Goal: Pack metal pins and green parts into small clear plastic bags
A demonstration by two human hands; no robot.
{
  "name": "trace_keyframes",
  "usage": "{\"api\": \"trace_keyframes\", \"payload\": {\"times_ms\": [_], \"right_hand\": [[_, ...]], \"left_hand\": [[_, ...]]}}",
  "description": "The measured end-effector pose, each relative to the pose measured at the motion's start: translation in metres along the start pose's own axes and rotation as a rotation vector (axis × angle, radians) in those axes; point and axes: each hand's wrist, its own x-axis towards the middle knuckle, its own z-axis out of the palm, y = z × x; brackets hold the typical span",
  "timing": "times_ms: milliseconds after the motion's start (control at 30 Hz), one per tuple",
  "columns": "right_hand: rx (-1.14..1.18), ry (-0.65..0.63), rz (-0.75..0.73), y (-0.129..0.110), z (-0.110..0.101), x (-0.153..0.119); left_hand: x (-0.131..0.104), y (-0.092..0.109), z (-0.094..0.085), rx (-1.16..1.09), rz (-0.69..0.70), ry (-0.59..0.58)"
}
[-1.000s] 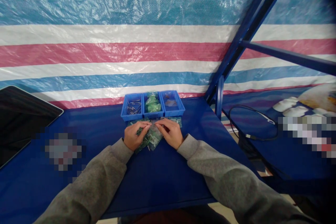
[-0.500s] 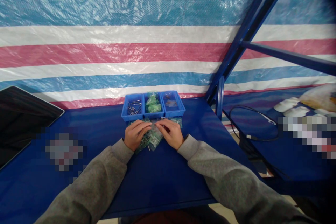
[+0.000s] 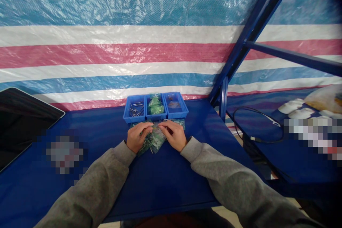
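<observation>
My left hand [image 3: 138, 136] and my right hand [image 3: 173, 134] face each other with only a small gap between them. Both have their fingertips pinched on what looks like a small clear plastic bag [image 3: 156, 127], partly hidden by the fingers. Beneath them lies a pile of green-tinted plastic bags [image 3: 158, 140] with thin metal pieces in them. Just behind the hands, three blue bins stand side by side: the left bin [image 3: 134, 118] holds loose metal pins [image 3: 135, 110], the middle bin [image 3: 156, 116] green bags [image 3: 155, 105], the right bin [image 3: 177, 114] small clear and brownish items.
The bins and bags rest on a blue table [image 3: 165, 181]. A dark-screened panel [image 3: 24, 124] and a blurred-out item [image 3: 64, 153] are at left. To the right are a blue metal frame [image 3: 240, 50], a black cable [image 3: 256, 142] and white bundles [image 3: 296, 108].
The clear bag between my fingertips has shifted slightly, and my fingers have moved a little. Arms, bins and the pile of bags keep their places.
</observation>
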Motion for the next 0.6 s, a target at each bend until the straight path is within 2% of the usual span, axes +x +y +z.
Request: {"api": "trace_keyframes", "payload": {"times_ms": [300,600], "right_hand": [[0.011,-0.072,-0.044,-0.0008,0.0006,-0.0002],[-0.006,-0.062,-0.035,0.0008,0.0020,-0.0010]], "left_hand": [[-0.0004,-0.0002,0.0021,-0.029,-0.017,0.013],[0.0004,0.0013,-0.0008,-0.018,-0.038,0.002]]}}
